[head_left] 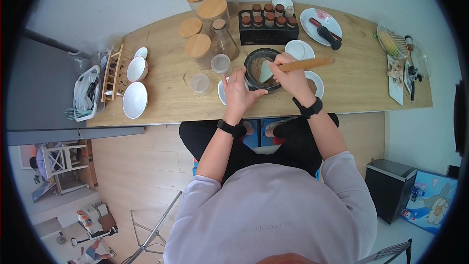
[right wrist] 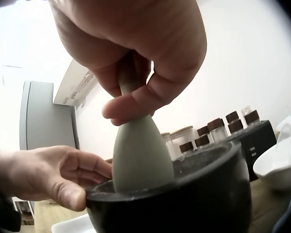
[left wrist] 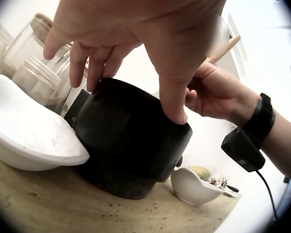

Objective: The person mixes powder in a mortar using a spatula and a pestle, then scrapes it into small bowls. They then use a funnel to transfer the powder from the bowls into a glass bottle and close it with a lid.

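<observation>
In the head view a black mortar [head_left: 247, 63] with brown powder [head_left: 255, 71] in it stands near the table's front edge. My left hand [head_left: 238, 97] holds its near left side, thumb and fingers spread apart at the rim [left wrist: 128, 87]. With my right hand [head_left: 294, 82] I grip a spatula with a wooden handle [head_left: 312, 63] and a pale green head [right wrist: 141, 158]. The head reaches down inside the mortar; its lower end is hidden behind the wall in the right wrist view. White bowls [left wrist: 36, 131] flank the mortar, the right one [head_left: 318, 79] containing brown powder.
Behind the mortar stand a black rack [head_left: 268, 35] of brown-capped jars and wooden-lidded canisters [head_left: 198, 46]. Two clear cups [head_left: 200, 83] lie to the left. A patterned plate [head_left: 312, 17] holds a dark-handled tool. White bowls [head_left: 135, 100] and a wooden rack stand farther left.
</observation>
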Available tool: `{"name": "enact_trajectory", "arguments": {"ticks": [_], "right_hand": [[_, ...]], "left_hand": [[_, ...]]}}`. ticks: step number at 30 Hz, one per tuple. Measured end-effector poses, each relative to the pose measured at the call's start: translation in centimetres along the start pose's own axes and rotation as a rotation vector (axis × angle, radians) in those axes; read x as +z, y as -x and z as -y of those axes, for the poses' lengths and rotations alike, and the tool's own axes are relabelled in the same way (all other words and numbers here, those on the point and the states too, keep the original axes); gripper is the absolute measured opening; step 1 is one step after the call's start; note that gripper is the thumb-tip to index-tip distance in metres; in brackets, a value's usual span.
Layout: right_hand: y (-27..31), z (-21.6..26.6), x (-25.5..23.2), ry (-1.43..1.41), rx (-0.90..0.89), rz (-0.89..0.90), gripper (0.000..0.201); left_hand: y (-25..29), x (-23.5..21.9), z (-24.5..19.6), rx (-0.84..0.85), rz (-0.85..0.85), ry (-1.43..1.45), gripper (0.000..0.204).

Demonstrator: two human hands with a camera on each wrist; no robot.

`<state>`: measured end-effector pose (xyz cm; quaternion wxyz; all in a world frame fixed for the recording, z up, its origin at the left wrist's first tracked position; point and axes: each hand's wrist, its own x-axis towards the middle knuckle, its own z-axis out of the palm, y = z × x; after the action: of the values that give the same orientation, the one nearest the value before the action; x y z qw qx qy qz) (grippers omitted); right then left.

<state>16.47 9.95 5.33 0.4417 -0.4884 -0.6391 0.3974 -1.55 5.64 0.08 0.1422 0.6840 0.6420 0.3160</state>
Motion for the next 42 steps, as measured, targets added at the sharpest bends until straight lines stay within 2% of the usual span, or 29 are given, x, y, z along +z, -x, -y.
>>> {"name": "enact_trajectory", "arguments": {"ticks": [2, 5, 8, 11, 14, 17, 20, 23, 26, 29, 32, 35, 38, 41, 42], "right_hand": [[0.5, 2.0, -1.1, -0.075, 0.160, -0.013, 0.025], [0.2, -0.5, -2.4, 0.209, -0.005, -0.082, 0.025], [0.0, -1.2, -0.6, 0.150, -0.119, -0.060, 0.024], [-0.2, 0.9, -0.3, -0.075, 0.073, -0.079, 0.023], [-1.0, -0.6, -0.9, 0.201, -0.095, -0.099, 0.023], [-0.6, -0.6, -0.9, 0.113, -0.112, -0.129, 0.024], [-0.5, -0.5, 0.1, 0.057, -0.218, -0.125, 0.024], [-0.5, -0.7, -0.1, 0.157, -0.128, -0.017, 0.023], [-0.6, -0.6, -1.2, 0.076, -0.037, -0.083, 0.022], [-0.6, -1.1, -1.2, 0.139, -0.192, -0.114, 0.022], [0.0, -0.4, -1.4, 0.185, -0.120, -0.086, 0.023], [0.4, 0.7, -1.6, 0.162, -0.242, -0.191, 0.025], [0.6, -0.7, -1.5, 0.249, -0.180, -0.081, 0.024], [1.3, 0.0, -3.0, 0.106, -0.168, -0.149, 0.022], [1.4, 0.1, -4.1, 0.089, -0.227, -0.184, 0.020]], "left_hand": [[0.0, -0.4, -0.2, -0.011, 0.013, 0.003, 0.097], [-0.1, -0.3, -0.3, -0.004, 0.013, 0.005, 0.096], [0.0, -0.2, -0.2, 0.006, 0.013, 0.000, 0.096], [0.0, -0.3, -0.3, 0.005, 0.008, -0.005, 0.096], [0.0, -0.2, -0.1, 0.014, 0.000, -0.015, 0.096], [-0.2, -0.1, 0.0, 0.024, 0.006, -0.014, 0.097], [-0.1, 0.0, 0.0, 0.027, 0.010, -0.008, 0.097], [0.0, -0.2, -0.1, 0.036, 0.011, -0.011, 0.097], [-0.1, -0.3, 0.1, 0.030, 0.009, -0.014, 0.097], [-0.2, 0.1, 0.2, 0.049, 0.000, -0.018, 0.097], [-0.2, 0.1, 0.2, 0.054, 0.006, -0.023, 0.096], [0.0, -0.1, 0.4, 0.042, -0.004, -0.032, 0.096], [-0.1, 0.2, 0.4, 0.042, 0.008, 0.002, 0.095], [-0.2, 0.1, 0.5, 0.039, 0.034, 0.026, 0.094], [-0.1, 0.0, 0.7, 0.027, 0.040, 0.024, 0.094]]}}
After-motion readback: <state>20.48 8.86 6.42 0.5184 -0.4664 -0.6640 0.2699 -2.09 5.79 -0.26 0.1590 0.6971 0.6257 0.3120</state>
